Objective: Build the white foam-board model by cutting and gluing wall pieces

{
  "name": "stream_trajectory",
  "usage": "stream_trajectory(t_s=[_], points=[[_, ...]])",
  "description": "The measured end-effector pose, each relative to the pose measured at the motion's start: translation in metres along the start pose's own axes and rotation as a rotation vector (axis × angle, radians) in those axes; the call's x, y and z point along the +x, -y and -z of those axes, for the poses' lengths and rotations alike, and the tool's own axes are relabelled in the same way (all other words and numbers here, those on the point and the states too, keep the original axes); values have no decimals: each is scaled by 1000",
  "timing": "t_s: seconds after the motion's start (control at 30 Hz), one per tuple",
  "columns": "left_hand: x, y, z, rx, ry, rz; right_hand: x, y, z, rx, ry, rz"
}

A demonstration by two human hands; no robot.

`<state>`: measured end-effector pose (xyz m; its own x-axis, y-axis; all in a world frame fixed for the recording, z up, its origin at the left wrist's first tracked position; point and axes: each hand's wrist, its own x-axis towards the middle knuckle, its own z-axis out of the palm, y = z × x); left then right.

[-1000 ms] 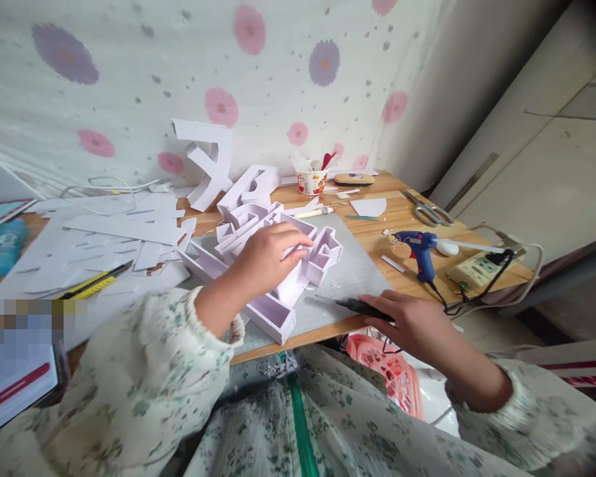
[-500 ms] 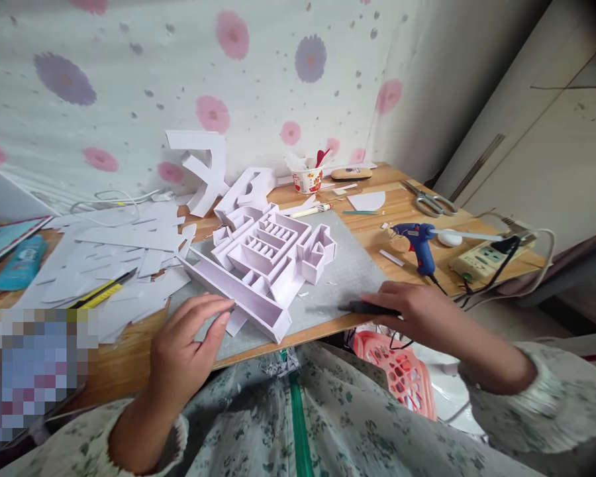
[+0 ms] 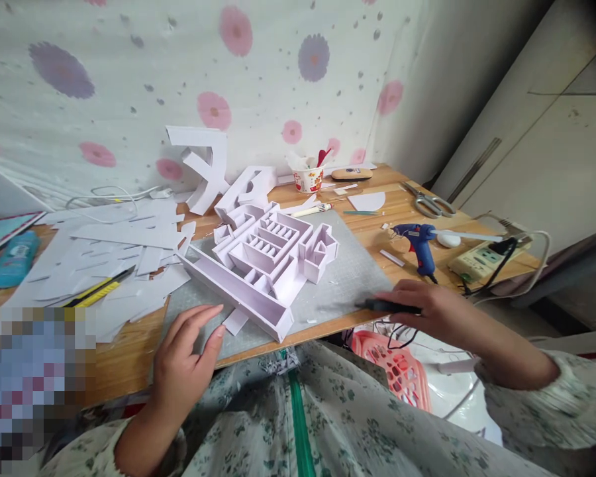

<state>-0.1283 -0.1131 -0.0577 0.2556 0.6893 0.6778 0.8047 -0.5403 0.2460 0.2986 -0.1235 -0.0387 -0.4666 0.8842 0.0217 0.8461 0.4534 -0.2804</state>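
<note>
A white foam-board or card structure (image 3: 271, 248) with many thin upright walls lies on the grey cutting mat (image 3: 357, 271). My left hand (image 3: 186, 354) is at the mat's front left edge, thumb and fingers apart, with nothing between them. Just beyond its fingertips, a flat white strip (image 3: 237, 321) pokes out from under the structure's long front trough. My right hand (image 3: 434, 308) is closed around a slim black tool (image 3: 392, 306), whose blurred tip points left over the mat's front right. What kind of tool it is cannot be made out.
A blue glue gun (image 3: 417, 245), scissors (image 3: 430, 201) and a power strip (image 3: 487, 258) sit to the right. Cut white sheets (image 3: 114, 245) and a yellow utility knife (image 3: 99, 288) lie left. A paper cup (image 3: 308, 179) and white folded shapes (image 3: 206, 169) stand behind.
My right hand has moved right with the black tool. My left hand has drawn slightly back from the trough, its thumb and fingers farther apart.
</note>
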Motion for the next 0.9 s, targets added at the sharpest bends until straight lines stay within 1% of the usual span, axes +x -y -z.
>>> stream_trajectory(t_s=[0.07, 0.1, 0.13, 0.17, 0.2, 0.23, 0.27, 0.3, 0.33, 0.37, 0.4, 0.43, 0.5, 0.53, 0.57, 0.63, 0.73, 0.8, 0.9], points=[[-6, -7, 4, -27, -37, -34, -1, -5, -6, -159, -110, -177], [-12, -12, 6, -57, -39, -81, 0, -4, -8, -219, -136, -244], [-19, -16, 7, -96, -15, -143, 1, -2, -9, -249, -146, -286], [-29, -20, 8, -147, 48, -216, 1, 2, -10, -240, -137, -293], [-41, -21, 7, -196, 111, -286, 0, 7, -10, -194, -109, -258], [-55, -19, 5, -243, 219, -312, -2, 11, -8, -115, -57, -187], [-70, -12, 2, -298, 311, -303, -6, 14, -7, -19, 5, -96], [-87, -2, -3, -314, 397, -223, -10, 17, -6, 73, 58, -13], [-103, 13, -9, -274, 441, -89, -14, 18, -5, 137, 87, 35], [-118, 31, -16, -202, 478, 61, -17, 17, -6, 161, 73, 28], [-132, 51, -24, -123, 498, 194, -19, 15, -7, 142, 12, -40], [-143, 71, -32, -54, 510, 302, -17, 11, -10, 90, -84, -145], [-156, 107, -49, 56, 518, 488, -5, 1, -16, -49, -266, -374], [-157, 120, -58, 59, 528, 529, 5, -5, -18, -94, -296, -422], [-157, 129, -66, 32, 551, 539, 17, -9, -20, -127, -317, -446], [-151, 135, -80, -32, 595, 551, 43, -14, -21, -184, -353, -469], [-142, 131, -91, -51, 592, 572, 71, -9, -25, -264, -445, -468], [-141, 128, -93, -47, 572, 588, 78, 1, -33, -309, -514, -427], [-146, 128, -92, -64, 559, 624, 76, 17, -54, -355, -595, -347]])
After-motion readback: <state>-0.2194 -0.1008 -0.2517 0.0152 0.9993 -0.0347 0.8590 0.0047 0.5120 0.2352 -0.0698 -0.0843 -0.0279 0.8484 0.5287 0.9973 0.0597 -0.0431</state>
